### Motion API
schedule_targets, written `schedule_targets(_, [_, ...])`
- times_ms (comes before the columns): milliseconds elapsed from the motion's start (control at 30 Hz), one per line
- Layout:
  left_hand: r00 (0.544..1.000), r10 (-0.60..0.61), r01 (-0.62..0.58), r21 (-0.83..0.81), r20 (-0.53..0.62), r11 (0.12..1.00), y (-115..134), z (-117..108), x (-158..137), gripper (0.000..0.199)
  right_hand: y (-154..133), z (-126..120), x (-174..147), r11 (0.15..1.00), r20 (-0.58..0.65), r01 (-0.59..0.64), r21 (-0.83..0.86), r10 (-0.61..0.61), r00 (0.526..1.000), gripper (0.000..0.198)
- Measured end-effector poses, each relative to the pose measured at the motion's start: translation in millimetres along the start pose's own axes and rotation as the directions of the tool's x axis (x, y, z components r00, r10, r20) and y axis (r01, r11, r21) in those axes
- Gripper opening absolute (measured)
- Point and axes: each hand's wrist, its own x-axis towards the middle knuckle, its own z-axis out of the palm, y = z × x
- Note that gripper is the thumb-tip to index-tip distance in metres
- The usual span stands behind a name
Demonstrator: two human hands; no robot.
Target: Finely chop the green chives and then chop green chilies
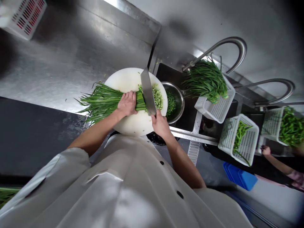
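A bundle of long green garlic chives lies across a round white cutting board, its leafy ends hanging past the board's left edge. My left hand presses down on the bundle, fingers closed over the stalks. In my right hand is the handle of a cleaver, whose wide blade stands at the cut end of the stalks. Chopped chives are heaped on the board to the blade's right. A metal bowl with chopped greens sits under the board's right edge.
A white basket with more chives stands by the sink taps. Further right are white baskets with green peppers and a co-worker's hand. Blue containers are below. Another white basket stands on the steel counter.
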Motion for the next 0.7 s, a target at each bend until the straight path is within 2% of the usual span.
schedule_targets(133, [1.0, -0.024, 0.023, 0.009, 0.015, 1.0, 0.7, 0.6, 2.3, 0.11, 4.1, -23.5, -46.8, 0.998, 0.071, 0.007, -0.057, -0.003, 0.997, 0.033])
schedule_targets(233, [1.0, -0.016, 0.016, 0.021, 0.027, 1.0, 2.1, -1.7, 3.0, 0.108, 5.5, -29.1, -58.3, 0.998, 0.121, 0.007, -0.061, 0.0, 0.993, 0.027])
schedule_targets(300, [0.999, -0.014, 0.013, 0.028, 0.04, 1.0, 2.7, -2.5, 3.3, 0.108, 4.5, -29.7, -52.3, 0.999, 0.135, 0.011, -0.035, -0.006, 0.991, 0.025])
schedule_targets(400, [0.999, -0.008, 0.007, 0.021, 0.045, 1.0, 2.6, -0.5, 4.0, 0.106, -2.8, -20.5, -23.6, 0.999, 0.136, 0.027, 0.044, -0.033, 0.99, 0.025])
schedule_targets(567, [0.999, 0.015, -0.016, 0.022, 0.038, 1.0, 3.8, 1.8, 2.3, 0.112, -18.8, 23.9, 34.7, 0.998, 0.031, 0.014, 0.059, -0.015, 0.999, 0.036])
schedule_targets(633, [1.0, 0.004, -0.005, 0.05, 0.03, 0.999, 4.6, -1.7, -1.5, 0.121, -18.3, 33.1, 41.3, 0.999, -0.002, 0.012, 0.049, -0.012, 1.0, 0.04])
schedule_targets(700, [0.999, -0.017, 0.014, 0.083, 0.034, 0.996, 3.9, -6.2, -6.9, 0.131, -13.8, 29.9, 33.7, 0.999, -0.013, 0.006, 0.052, -0.006, 1.0, 0.042])
